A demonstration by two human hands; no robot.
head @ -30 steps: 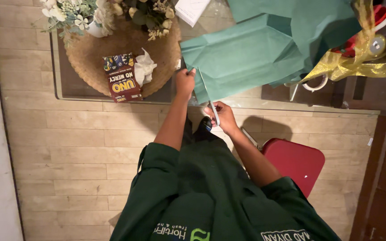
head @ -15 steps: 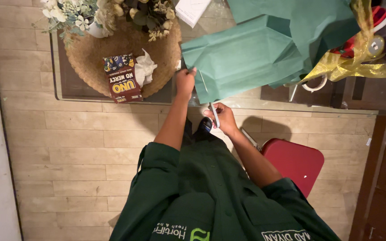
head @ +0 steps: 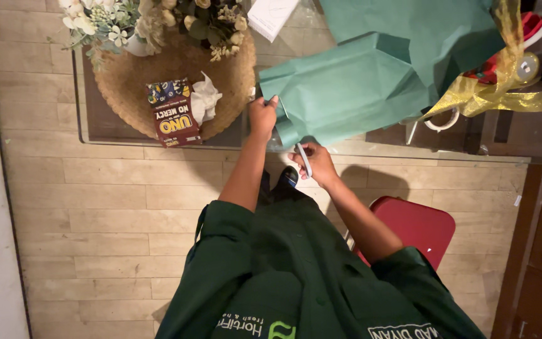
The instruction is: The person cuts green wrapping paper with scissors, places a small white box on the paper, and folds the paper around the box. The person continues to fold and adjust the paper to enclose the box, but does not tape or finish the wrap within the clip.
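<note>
The green tissue paper (head: 352,81) lies on the glass table (head: 346,149), its corner pinched by the left hand (head: 262,116); scissors (head: 304,160) are gripped by the right hand (head: 313,162); slack paper could be torn raggedly.

Green tissue paper (head: 352,88), creased, spread on glass table edge, scissors (head: 304,160) at its near corner

My hands are at the near edge of a glass table (head: 346,149). Green paper (head: 352,88) lies on it just beyond them. Left of my left hand (head: 262,117) lies a woven mat (head: 127,78). Right are gold ribbon (head: 494,94) and tape rolls (head: 441,120).
</note>
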